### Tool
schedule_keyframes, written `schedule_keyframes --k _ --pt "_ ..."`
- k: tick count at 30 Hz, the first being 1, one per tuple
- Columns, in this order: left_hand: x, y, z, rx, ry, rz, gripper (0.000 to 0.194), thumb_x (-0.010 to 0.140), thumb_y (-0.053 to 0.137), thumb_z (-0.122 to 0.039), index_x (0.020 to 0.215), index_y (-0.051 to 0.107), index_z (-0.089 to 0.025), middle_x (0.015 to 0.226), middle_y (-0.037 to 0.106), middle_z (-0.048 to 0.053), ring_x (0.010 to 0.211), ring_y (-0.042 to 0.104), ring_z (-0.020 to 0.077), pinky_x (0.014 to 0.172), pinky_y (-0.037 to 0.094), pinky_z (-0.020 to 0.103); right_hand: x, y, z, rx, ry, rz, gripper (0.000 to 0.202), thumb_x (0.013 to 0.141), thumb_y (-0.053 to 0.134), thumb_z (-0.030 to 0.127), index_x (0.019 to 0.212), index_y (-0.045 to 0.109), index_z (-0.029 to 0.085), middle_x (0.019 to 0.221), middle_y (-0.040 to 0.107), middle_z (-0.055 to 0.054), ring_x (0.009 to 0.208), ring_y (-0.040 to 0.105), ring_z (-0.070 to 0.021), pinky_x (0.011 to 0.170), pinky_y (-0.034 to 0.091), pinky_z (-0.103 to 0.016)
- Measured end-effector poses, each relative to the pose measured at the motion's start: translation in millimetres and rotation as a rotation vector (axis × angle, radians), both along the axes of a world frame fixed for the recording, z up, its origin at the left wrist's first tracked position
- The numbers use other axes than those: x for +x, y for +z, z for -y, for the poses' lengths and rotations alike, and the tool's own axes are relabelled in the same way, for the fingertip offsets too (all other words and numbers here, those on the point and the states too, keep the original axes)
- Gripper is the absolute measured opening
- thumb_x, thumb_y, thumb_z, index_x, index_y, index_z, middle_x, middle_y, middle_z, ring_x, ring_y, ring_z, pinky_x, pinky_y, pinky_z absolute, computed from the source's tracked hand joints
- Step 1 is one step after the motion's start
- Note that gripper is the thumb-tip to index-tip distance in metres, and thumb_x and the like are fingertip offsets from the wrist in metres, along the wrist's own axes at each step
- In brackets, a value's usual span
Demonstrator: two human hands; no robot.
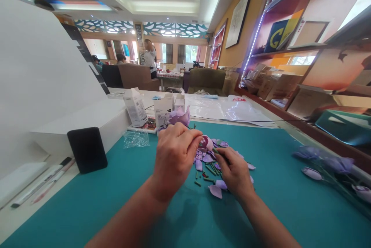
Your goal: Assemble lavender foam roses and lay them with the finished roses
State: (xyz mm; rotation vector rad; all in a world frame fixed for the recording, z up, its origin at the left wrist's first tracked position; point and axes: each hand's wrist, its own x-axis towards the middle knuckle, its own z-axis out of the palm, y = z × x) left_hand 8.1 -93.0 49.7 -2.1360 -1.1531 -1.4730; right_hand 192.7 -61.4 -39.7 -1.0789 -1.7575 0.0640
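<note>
Between my two hands is a purple and dark-pink flower [205, 143], held just above a teal mat. The fingers of my left hand [175, 155] close on its left side, and their tips are partly hidden. My right hand [234, 170] pinches the short green stem [215, 150] of the same flower from the right. Below them lie loose lilac petals [208, 158], several cut green stem pieces [211, 169] and a separate lilac petal [215, 191]. A larger lilac flower [179, 116] rises behind my left hand.
On the teal mat [130, 209] stands a dark tablet-like panel [87, 149] at left, near pens [43, 182] and crumpled clear plastic [136, 139]. White boxes [135, 107] stand behind. More purple flowers [339, 165] lie at right, below shelves. People are in the background.
</note>
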Motion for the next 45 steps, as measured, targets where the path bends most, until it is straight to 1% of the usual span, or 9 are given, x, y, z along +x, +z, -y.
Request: schedule_keyframes --k 4,9,15,22,25,28,33,38,45 --pt "-7 10.8 1 -0.016 0.11 -0.227 0.023 0.094 0.048 -0.023 0.087 0.07 -0.019 0.072 0.057 0.004 0.071 0.048 0.0189 0.067 0.032 0.035 0 -0.4 0 0.027 -0.01 0.023 0.013 0.091 0.051 0.024 0.091 0.063 0.019 0.08 0.065 -0.005 0.075 0.062 -0.018 0.067 0.046 -0.027" --pt "-11 16.5 3 -0.05 0.136 -0.369 0.023 0.093 0.048 -0.018 0.085 0.069 -0.019 0.074 0.057 0.004 0.072 0.045 0.0197 0.065 0.027 0.035 2 -1.0 0 0.054 -0.024 0.07 0.013 0.092 0.05 0.024 0.092 0.062 0.019 0.082 0.066 -0.006 0.078 0.063 -0.0188 0.068 0.047 -0.028" --pt "-14 19.5 4 -0.076 0.164 -0.434 0.02 0.09 0.05 -0.014 0.081 0.068 -0.019 0.075 0.055 0.004 0.073 0.044 0.0203 0.064 0.025 0.036 2 0.0 1 0.081 -0.027 0.094 0.013 0.092 0.049 0.025 0.093 0.062 0.021 0.083 0.066 -0.005 0.076 0.063 -0.0185 0.067 0.048 -0.028" --pt "-11 19.8 5 0.008 0.175 -0.379 0.019 0.091 0.051 -0.018 0.082 0.069 -0.018 0.074 0.056 0.004 0.072 0.047 0.0205 0.063 0.029 0.036 1 0.4 1 0.051 -0.005 0.049 0.015 0.092 0.049 0.025 0.093 0.063 0.02 0.084 0.066 -0.006 0.077 0.063 -0.0181 0.067 0.048 -0.028" --pt "-12 17.6 8 0.095 0.074 -0.153 0.016 0.092 0.053 -0.023 0.095 0.068 -0.017 0.075 0.057 0.003 0.073 0.051 0.0189 0.067 0.036 0.035 4 4.0 1 0.005 0.007 -0.009 0.015 0.091 0.05 0.028 0.091 0.064 0.02 0.08 0.065 -0.005 0.073 0.062 -0.0181 0.065 0.048 -0.028" --pt "-13 11.4 13 0.044 -0.064 0.121 0.012 0.092 0.054 -0.022 0.091 0.065 -0.018 0.079 0.057 0.002 0.075 0.053 0.0162 0.07 0.042 0.032 8 10.3 2 -0.055 0.01 -0.087 0.018 0.089 0.052 0.031 0.088 0.066 0.02 0.074 0.064 -0.004 0.065 0.058 -0.0172 0.06 0.046 -0.028" --pt "-4 -7.1 7 -0.342 -0.266 0.317 0.017 0.09 0.054 -0.026 0.076 0.061 -0.019 0.073 0.056 0.0 0.067 0.051 0.0137 0.063 0.042 0.027 9 17.1 5 -0.238 0.075 -0.283 0.024 0.086 0.054 0.038 0.087 0.068 0.018 0.069 0.063 -0.003 0.053 0.051 -0.0139 0.048 0.042 -0.025" --pt "15 -26.9 -18 -0.869 -0.514 0.544 0.024 0.08 0.064 -0.039 0.09 0.062 -0.018 0.079 0.062 0.002 0.072 0.056 0.0161 0.062 0.044 0.027 4 17.1 8 -0.369 0.198 -0.393 0.026 0.083 0.059 0.041 0.086 0.069 0.018 0.061 0.058 0.0 0.049 0.049 -0.0118 0.044 0.038 -0.023" --pt "29 -29.1 -27 -1.006 -0.77 0.8 0.016 0.072 0.07 -0.031 0.075 0.067 -0.016 0.075 0.066 0.002 0.077 0.058 0.0173 0.074 0.044 0.029 -7 17.1 13 -0.491 0.314 -0.519 0.031 0.082 0.06 0.044 0.088 0.07 0.016 0.056 0.051 0.002 0.048 0.045 -0.01 0.043 0.035 -0.022"
